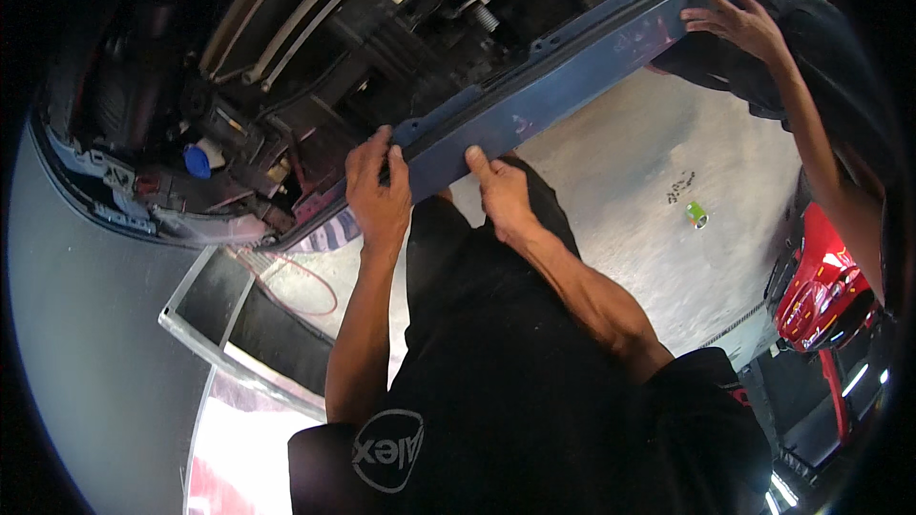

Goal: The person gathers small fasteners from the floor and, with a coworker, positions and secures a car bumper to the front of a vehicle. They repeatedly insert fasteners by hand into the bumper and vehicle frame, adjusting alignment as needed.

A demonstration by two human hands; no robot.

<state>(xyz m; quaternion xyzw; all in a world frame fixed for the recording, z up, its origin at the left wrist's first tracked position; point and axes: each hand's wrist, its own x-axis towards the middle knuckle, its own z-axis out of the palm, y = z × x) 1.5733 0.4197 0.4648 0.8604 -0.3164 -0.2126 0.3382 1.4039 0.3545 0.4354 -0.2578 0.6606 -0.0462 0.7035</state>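
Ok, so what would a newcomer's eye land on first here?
Probably the long blue-grey panel slanting across the upper middle, with the person's left grip and right grip toward its lower-left end, and another person's hand near its upper-right end. Next, the glossy red bodywork at the right edge, then the small bright green object on the pale floor.

Pale grey lettering (391,451) in rounded outline (356,458), upside down, near, on black shirt (534,420). Small red marking (740,395) on right sleeve (706,377), unreadable.
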